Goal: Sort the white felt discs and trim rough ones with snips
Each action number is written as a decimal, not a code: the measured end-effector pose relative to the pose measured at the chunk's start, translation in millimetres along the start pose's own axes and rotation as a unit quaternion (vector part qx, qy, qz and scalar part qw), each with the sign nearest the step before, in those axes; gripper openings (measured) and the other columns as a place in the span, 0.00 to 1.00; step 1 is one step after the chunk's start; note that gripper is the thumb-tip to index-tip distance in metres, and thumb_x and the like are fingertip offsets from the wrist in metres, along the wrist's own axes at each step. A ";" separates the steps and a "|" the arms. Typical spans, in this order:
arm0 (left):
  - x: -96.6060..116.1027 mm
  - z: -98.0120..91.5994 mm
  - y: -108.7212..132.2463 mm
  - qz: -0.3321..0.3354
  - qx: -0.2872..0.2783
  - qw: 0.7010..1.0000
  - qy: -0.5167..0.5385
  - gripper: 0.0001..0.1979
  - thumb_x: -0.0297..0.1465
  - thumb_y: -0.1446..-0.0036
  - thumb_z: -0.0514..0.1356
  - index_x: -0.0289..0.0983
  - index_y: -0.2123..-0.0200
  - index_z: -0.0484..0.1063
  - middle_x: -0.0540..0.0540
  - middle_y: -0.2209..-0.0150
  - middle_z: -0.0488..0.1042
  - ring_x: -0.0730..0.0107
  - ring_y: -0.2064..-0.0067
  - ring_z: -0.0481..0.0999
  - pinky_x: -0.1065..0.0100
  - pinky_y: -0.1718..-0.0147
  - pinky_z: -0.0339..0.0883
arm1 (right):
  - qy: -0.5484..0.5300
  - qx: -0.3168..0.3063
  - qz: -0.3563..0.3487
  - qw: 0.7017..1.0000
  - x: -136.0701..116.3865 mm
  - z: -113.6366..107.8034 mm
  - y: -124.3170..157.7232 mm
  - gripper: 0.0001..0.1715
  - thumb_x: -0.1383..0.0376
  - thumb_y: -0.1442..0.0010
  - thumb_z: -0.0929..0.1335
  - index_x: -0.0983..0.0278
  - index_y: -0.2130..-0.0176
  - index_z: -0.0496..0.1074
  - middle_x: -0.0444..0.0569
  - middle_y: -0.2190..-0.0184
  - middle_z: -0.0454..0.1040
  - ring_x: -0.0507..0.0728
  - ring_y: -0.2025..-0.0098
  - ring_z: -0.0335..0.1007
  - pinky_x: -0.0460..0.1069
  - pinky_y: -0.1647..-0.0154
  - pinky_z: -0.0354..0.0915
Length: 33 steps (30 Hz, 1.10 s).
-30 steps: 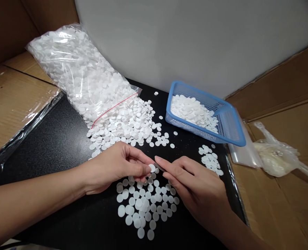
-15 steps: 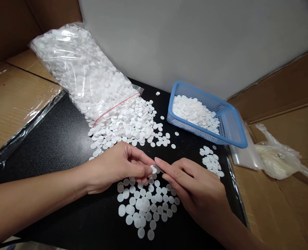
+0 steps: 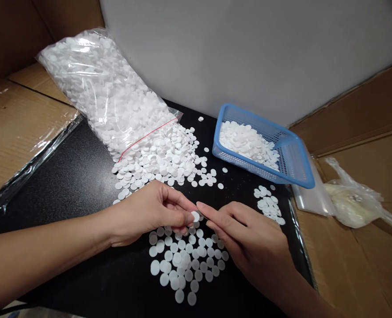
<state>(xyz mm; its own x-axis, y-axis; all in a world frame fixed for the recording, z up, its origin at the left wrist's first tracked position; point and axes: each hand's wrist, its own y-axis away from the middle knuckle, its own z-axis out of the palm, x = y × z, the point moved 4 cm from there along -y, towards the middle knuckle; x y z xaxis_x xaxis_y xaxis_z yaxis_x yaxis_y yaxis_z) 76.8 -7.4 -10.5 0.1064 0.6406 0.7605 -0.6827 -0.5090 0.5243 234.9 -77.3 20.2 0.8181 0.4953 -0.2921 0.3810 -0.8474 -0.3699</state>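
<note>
Thumb and forefinger of my left hand (image 3: pixel 156 207) pinch a small white disc (image 3: pixel 195 216). My right hand (image 3: pixel 252 236) meets it at the fingertips, with its fingers closed around something thin and dark beside the disc, mostly hidden. Below both hands, many thin white discs (image 3: pixel 184 260) lie spread over the black tabletop (image 3: pixel 93 274), some overlapping. Behind my left hand, a heap of white discs (image 3: pixel 162 154) spills from the mouth of a clear zip bag (image 3: pixel 103 84) with a red seal line.
A blue plastic basket (image 3: pixel 302 154) with white discs in it stands at the back right by the grey wall (image 3: pixel 249 53). A smaller group of discs (image 3: pixel 269 206) lies near the right edge. Beyond are a tied plastic bag (image 3: pixel 351 205) and cardboard (image 3: pixel 355 265).
The disc at my left fingertips has turned slightly and shows more of its face. Both hands have barely moved.
</note>
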 end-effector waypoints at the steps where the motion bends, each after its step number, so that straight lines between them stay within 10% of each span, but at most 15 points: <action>1: 0.2 -0.4 -0.4 0.000 0.000 1.000 -0.004 0.05 0.21 0.46 0.65 0.32 0.70 0.83 0.52 0.79 0.76 0.81 0.77 0.72 0.80 0.74 0.66 | -0.001 0.000 0.004 1.000 -0.1 0.5 0.1 0.18 0.69 0.30 0.63 0.62 0.46 0.77 0.44 0.75 0.72 0.51 0.74 0.66 0.47 0.74 0.59; 8: -14.6 3.3 4.1 0.015 -0.059 0.984 -0.169 0.09 0.24 0.47 0.64 0.34 0.62 0.81 0.52 0.75 0.74 0.77 0.76 0.69 0.76 0.75 0.63 | 0.018 0.047 0.116 0.992 31.6 -5.3 0.0 0.20 0.67 0.29 0.62 0.61 0.42 0.74 0.42 0.76 0.66 0.51 0.78 0.60 0.47 0.76 0.58; 12: -26.6 12.0 9.4 0.087 -0.084 0.898 -0.422 0.13 0.24 0.42 0.59 0.38 0.58 0.81 0.48 0.65 0.79 0.71 0.69 0.75 0.73 0.71 0.66 | 0.069 0.044 0.233 0.969 72.8 -20.3 5.9 0.23 0.58 0.28 0.58 0.58 0.41 0.71 0.46 0.73 0.71 0.55 0.75 0.67 0.49 0.74 0.61; 17: -14.3 9.1 8.5 0.166 -0.057 0.847 -0.502 0.09 0.23 0.40 0.59 0.37 0.62 0.80 0.49 0.67 0.80 0.70 0.66 0.78 0.72 0.66 0.67 | 0.022 0.026 0.314 0.949 86.8 -25.2 14.1 0.19 0.49 0.34 0.64 0.59 0.68 0.69 0.38 0.85 0.60 0.53 0.84 0.57 0.47 0.82 0.53; 24: 27.3 -27.8 1.4 0.248 0.106 0.795 -0.543 0.09 0.23 0.37 0.57 0.38 0.64 0.76 0.50 0.64 0.75 0.70 0.63 0.75 0.71 0.65 0.65 | -0.262 -0.102 0.197 0.939 37.0 28.4 3.3 0.13 0.72 0.34 0.58 0.60 0.62 0.68 0.49 0.60 0.77 0.55 0.58 0.75 0.49 0.60 0.71; 29: 16.7 -27.7 -1.7 0.206 0.063 0.763 -0.610 0.09 0.23 0.37 0.56 0.39 0.61 0.76 0.49 0.63 0.71 0.69 0.65 0.73 0.70 0.67 0.62 | -0.284 -0.177 0.183 0.924 23.3 37.1 0.7 0.16 0.76 0.36 0.58 0.60 0.63 0.68 0.45 0.66 0.75 0.53 0.65 0.73 0.47 0.65 0.69; 33: 11.8 -25.0 -2.7 0.191 0.033 0.749 -0.634 0.07 0.25 0.37 0.60 0.39 0.62 0.77 0.48 0.63 0.69 0.67 0.64 0.73 0.69 0.67 0.62 | -0.261 -0.123 0.171 0.942 29.0 32.9 -14.1 0.13 0.73 0.34 0.60 0.61 0.62 0.70 0.47 0.66 0.74 0.53 0.66 0.72 0.47 0.67 0.69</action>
<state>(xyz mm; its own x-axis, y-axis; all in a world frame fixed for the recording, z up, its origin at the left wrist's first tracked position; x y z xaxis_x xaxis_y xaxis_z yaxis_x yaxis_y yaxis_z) 61.9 15.9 -12.5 0.5425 -0.5973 0.5907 -0.8049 -0.5708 0.1621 239.1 -44.7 -12.1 0.6129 0.1583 -0.7742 0.2744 -0.9614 0.0207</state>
